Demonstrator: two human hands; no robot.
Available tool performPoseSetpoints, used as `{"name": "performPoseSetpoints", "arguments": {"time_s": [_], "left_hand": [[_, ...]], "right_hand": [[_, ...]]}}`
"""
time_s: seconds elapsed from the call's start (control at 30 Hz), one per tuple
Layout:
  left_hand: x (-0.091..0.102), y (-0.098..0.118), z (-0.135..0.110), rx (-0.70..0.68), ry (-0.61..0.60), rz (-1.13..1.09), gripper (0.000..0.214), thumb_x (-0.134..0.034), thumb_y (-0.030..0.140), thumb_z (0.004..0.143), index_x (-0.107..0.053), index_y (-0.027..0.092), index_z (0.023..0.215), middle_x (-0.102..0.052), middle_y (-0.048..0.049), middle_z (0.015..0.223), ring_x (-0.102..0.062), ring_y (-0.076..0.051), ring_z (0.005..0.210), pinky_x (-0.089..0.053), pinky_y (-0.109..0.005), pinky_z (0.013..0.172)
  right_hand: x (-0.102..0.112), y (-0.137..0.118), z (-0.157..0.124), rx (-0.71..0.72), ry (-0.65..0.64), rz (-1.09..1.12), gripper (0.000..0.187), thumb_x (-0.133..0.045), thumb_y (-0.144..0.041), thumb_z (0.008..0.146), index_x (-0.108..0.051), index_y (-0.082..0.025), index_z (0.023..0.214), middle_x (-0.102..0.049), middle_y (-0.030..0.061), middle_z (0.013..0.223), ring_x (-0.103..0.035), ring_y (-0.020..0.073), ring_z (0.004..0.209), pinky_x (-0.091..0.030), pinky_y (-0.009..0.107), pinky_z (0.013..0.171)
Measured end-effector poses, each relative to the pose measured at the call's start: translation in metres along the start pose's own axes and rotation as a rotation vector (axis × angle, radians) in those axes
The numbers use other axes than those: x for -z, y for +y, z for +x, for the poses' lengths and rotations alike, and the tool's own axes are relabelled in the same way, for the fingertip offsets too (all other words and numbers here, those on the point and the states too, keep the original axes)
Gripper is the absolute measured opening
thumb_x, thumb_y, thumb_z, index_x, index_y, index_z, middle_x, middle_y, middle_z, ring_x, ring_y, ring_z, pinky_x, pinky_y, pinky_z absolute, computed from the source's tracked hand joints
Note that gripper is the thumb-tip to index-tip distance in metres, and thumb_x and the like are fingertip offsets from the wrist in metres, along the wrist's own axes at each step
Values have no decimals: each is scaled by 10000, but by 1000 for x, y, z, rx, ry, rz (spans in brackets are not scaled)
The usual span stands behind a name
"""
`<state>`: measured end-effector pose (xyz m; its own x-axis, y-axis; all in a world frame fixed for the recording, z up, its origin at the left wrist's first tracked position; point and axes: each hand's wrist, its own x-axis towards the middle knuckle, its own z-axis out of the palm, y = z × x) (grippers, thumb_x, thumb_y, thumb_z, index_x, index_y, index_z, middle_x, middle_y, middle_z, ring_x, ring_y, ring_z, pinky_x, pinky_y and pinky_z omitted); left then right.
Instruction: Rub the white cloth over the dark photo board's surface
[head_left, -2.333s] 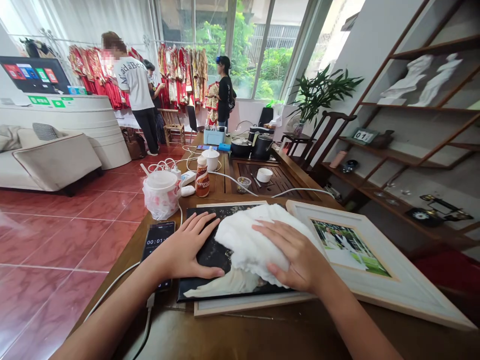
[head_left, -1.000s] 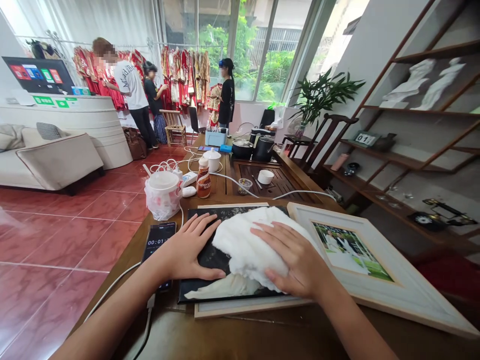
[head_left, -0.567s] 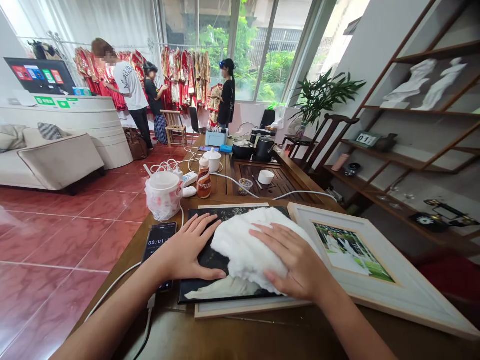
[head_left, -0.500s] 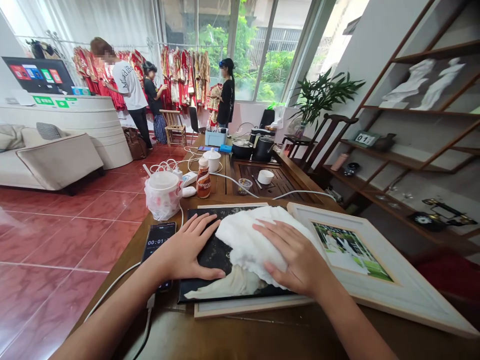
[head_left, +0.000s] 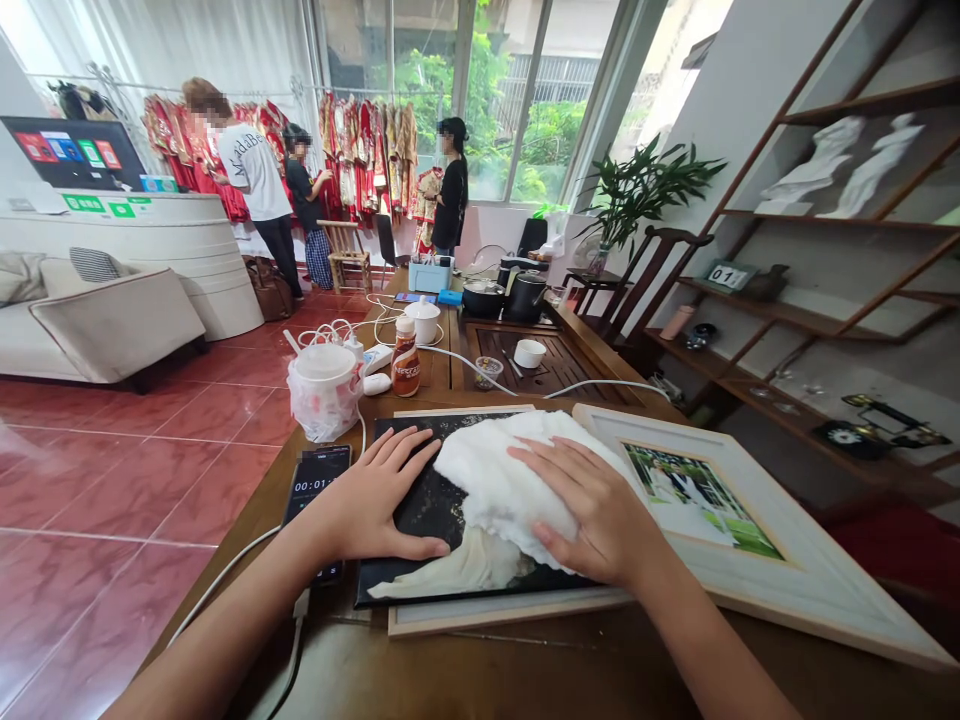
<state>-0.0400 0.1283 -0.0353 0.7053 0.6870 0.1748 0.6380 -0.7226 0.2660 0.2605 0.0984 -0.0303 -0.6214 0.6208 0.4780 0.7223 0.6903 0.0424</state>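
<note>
A black picture panel [head_left: 424,505], with a pale dress hem showing at its lower part, lies flat on the table. My left hand [head_left: 382,490] rests on its left side, fingers stretched and thumb out, holding nothing. A thick white fluffy wad [head_left: 487,465], like cotton batting, covers much of the panel's middle and right. On top of that wad lies my right hand [head_left: 592,500], open with spread fingers pressing down. A light wooden frame [head_left: 510,613] pokes out from under the panel.
To the right leans a white-matted frame [head_left: 712,580] with a wedding photo. A phone [head_left: 319,475] showing a timer, a bagged tub [head_left: 324,395] and a drink bottle [head_left: 406,360] stand at left. Behind are a tea tray [head_left: 562,375] and a small white cup [head_left: 529,353]. Several people stand by clothes racks.
My right hand and the white wad have shifted very slightly right across the panel. My left hand stays in place.
</note>
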Motion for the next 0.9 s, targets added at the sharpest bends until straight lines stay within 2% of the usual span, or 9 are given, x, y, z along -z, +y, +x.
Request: {"name": "performPoseSetpoints", "arguments": {"time_s": [0.1,0.3,0.53,0.73,0.9], "left_hand": [[0,0,0,7,-6,8,1043,-586,781,757,-254,178,1540,-237,-142,1597,-226,-348,1464,-143,-538,1208],[-1,-1,-1,-8,6,13,1052,-565,813,744,-281,171,1527,-269,-157,1582,-220,-347,1467,-137,-541,1208],[1,1,1,0,5,9,1036,-601,768,757,-262,173,1534,-253,-152,1588,-240,-354,1459,-148,-547,1205],[0,0,-1,-14,15,-12,1022,-586,766,774,-246,172,1533,-251,-165,1584,-220,-351,1465,-156,-551,1202],[9,-2,-4,-43,22,-67,957,-644,680,796,-236,224,1531,-251,-140,1580,-264,-356,1444,-191,-562,1189]], "right_hand": [[-2,1,-1,-1,4,-9,617,-486,-468,877,-469,-132,1394,-545,155,1391,-519,312,1268,-387,523,1079],[-3,-11,1,123,10,41,653,-462,-520,866,-463,-147,1401,-545,135,1399,-543,305,1241,-416,497,1053],[-1,-1,-1,7,8,-32,619,-509,-461,874,-462,-130,1395,-547,150,1389,-521,313,1263,-388,521,1076],[-1,-9,1,122,-2,19,639,-498,-496,863,-463,-143,1395,-544,134,1397,-530,309,1249,-412,503,1058],[0,-12,3,107,18,55,607,-512,-490,855,-510,-141,1351,-587,135,1346,-558,300,1219,-427,483,1048]]}}
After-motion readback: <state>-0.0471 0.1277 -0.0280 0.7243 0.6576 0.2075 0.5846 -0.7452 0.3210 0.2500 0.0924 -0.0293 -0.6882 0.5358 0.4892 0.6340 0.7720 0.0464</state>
